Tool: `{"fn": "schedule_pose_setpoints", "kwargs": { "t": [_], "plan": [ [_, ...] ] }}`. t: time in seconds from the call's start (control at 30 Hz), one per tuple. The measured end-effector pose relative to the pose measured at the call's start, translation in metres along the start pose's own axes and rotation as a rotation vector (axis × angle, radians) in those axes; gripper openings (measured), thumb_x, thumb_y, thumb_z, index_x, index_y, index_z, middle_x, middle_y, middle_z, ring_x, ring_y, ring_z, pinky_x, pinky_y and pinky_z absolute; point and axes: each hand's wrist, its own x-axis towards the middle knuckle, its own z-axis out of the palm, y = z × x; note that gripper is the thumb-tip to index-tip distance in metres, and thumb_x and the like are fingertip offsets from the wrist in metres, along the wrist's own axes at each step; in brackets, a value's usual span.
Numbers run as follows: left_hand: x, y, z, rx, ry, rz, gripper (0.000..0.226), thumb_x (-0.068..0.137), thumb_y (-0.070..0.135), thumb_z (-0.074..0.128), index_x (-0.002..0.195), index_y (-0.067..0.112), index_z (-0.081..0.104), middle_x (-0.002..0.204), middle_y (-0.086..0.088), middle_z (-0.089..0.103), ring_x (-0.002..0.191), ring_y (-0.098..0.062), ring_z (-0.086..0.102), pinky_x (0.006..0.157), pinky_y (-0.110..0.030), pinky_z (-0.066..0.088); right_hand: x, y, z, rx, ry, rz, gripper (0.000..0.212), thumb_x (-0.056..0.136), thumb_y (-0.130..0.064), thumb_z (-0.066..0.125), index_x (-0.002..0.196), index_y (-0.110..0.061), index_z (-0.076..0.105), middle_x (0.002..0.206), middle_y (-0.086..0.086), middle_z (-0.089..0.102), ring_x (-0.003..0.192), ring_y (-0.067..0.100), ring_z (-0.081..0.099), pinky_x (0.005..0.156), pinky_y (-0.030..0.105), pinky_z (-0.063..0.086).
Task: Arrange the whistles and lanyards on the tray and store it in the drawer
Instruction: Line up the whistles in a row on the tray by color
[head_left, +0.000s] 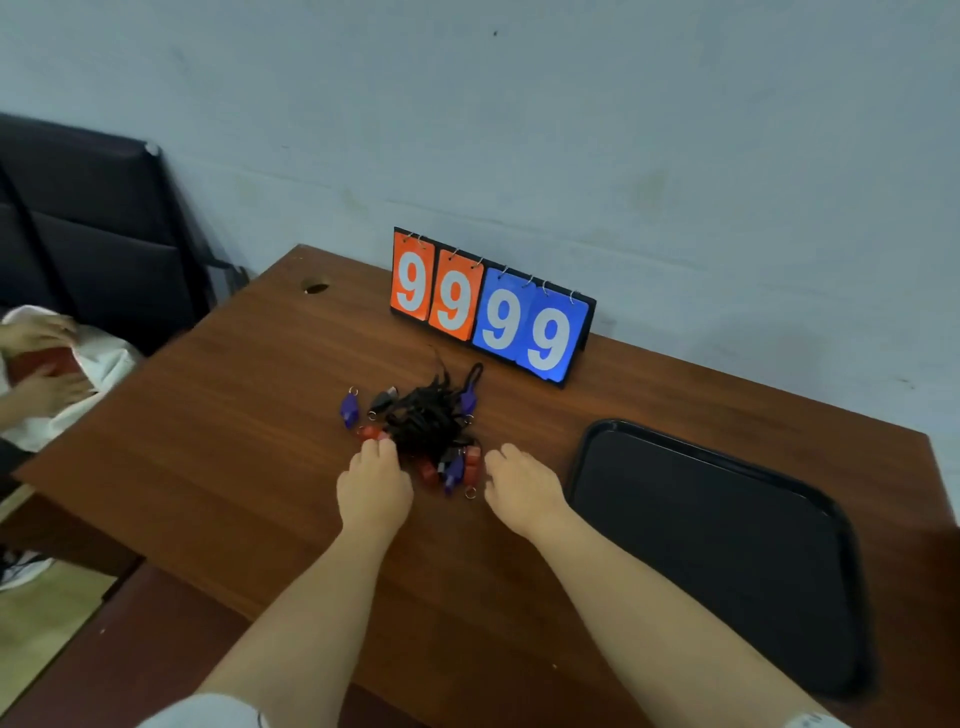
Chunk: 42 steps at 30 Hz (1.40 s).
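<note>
The task is judged to be at its opening stage. The black tray (727, 561) is seen lying flat on the right part of the wooden table (234, 441), and nothing is seen on it. The whistles and lanyards are found in one tangled heap (428, 423) near the middle of the table, in front of the flip scoreboard (491, 306) and well apart from the tray; red, purple and dark whistles are seen around a knot of black cords. No item is yet sorted or placed, and no drawer is shown in this view, so sorting, laying out on the tray and storage are all judged to remain. The left hand (374, 488) is held palm down at the near left edge of the heap; its fingertips are curled onto a red whistle (371, 432), but whether this is pinched or only touched cannot be told. The right hand (522, 491) is held palm down at the near right edge of the heap, with the fingers loosely bent and partly spread; contact with the red whistle beside it (471, 462) cannot be confirmed, and nothing is seen lifted by either hand.
</note>
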Motion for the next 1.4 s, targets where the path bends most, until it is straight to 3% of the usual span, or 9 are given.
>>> {"fn": "schedule_pose_setpoints", "kwargs": {
  "t": [0.2,0.3,0.47,0.67,0.8,0.97,1.07,1.17,1.4],
  "plan": [
    [0.015,-0.041,0.009,0.041,0.008,-0.022,0.031,0.092,0.016,0.051,0.122,0.015,0.044,0.126,-0.006,0.047,0.103,-0.020,0.053,0.075,-0.031,0.053,0.021,-0.025,0.021,0.078,-0.057,0.042,0.055,0.095,-0.012,0.052,0.146,-0.017,0.033,0.150,0.007,0.029,0.123,0.029,0.044,0.092,0.038,0.048],
    [0.027,-0.050,0.012,0.039,-0.044,0.006,0.067,0.090,0.005,0.050,0.149,0.018,0.023,0.156,-0.003,0.019,0.123,-0.023,0.045,0.080,-0.029,0.052,0.026,-0.024,0.026,0.071,-0.091,0.080,0.051,0.095,-0.016,0.051,0.144,-0.018,0.036,0.146,0.008,0.033,0.123,0.029,0.043,0.091,0.038,0.048],
    [0.047,-0.061,0.010,0.217,-0.126,0.178,0.079,0.090,-0.003,0.039,0.155,0.024,0.002,0.162,0.008,-0.004,0.110,-0.020,0.045,0.071,-0.027,0.052,0.024,-0.020,0.029,0.127,-0.035,0.143,0.036,0.095,-0.013,0.051,0.131,-0.017,0.045,0.131,0.007,0.041,0.110,0.024,0.049,0.077,0.032,0.044],
    [0.050,-0.052,0.008,0.151,-0.082,0.146,0.038,0.095,0.030,0.053,0.130,0.021,0.042,0.133,0.000,0.045,0.108,-0.021,0.053,0.073,-0.032,0.052,0.012,-0.010,0.028,0.309,0.031,0.264,0.029,0.095,-0.009,0.049,0.122,-0.018,0.047,0.124,0.004,0.046,0.093,0.019,0.052,0.074,0.029,0.045],
    [0.038,-0.051,0.007,0.195,-0.024,0.090,0.025,0.093,0.041,0.055,0.108,0.021,0.052,0.106,0.002,0.057,0.096,-0.016,0.057,0.075,-0.031,0.050,0.002,-0.002,0.019,0.592,0.144,0.398,0.038,0.091,-0.013,0.064,0.125,-0.023,0.050,0.127,-0.002,0.053,0.111,0.016,0.057,0.093,0.027,0.048],
    [0.021,-0.014,-0.005,-0.624,0.186,-0.242,0.023,0.092,0.023,0.059,0.109,0.015,0.046,0.094,-0.003,0.060,0.079,-0.020,0.060,0.071,-0.040,0.056,-0.015,0.011,-0.003,0.927,0.285,0.462,0.040,0.087,-0.009,0.070,0.121,-0.024,0.056,0.122,-0.006,0.059,0.114,0.013,0.057,0.095,0.026,0.047],
    [0.006,0.047,-0.018,-1.028,-0.005,-0.302,0.029,0.099,0.012,0.045,0.127,0.018,0.042,0.099,0.000,0.056,0.085,-0.019,0.061,0.078,-0.038,0.056,-0.032,0.018,-0.018,1.076,0.362,0.433,0.038,0.085,-0.006,0.071,0.119,-0.021,0.061,0.118,-0.006,0.064,0.109,0.008,0.061,0.097,0.027,0.049],
    [-0.021,0.108,-0.029,-1.106,-0.387,-0.373,0.018,0.098,0.009,0.039,0.095,0.008,0.057,0.065,-0.003,0.057,0.060,-0.018,0.050,0.068,-0.036,0.050,-0.055,0.030,-0.037,1.202,0.393,0.380,0.038,0.087,-0.005,0.069,0.120,-0.022,0.064,0.115,-0.005,0.068,0.106,0.009,0.064,0.094,0.028,0.054],
    [-0.097,0.172,-0.047,-1.305,-0.523,0.092,0.022,0.096,0.033,0.053,0.093,0.016,0.066,0.066,0.006,0.058,0.050,-0.002,0.048,0.044,-0.014,0.036,-0.131,0.068,-0.083,1.254,0.376,0.275,0.022,0.091,-0.008,0.064,0.111,-0.015,0.071,0.096,0.000,0.076,0.090,0.013,0.072,0.079,0.026,0.059]
  ]
}}
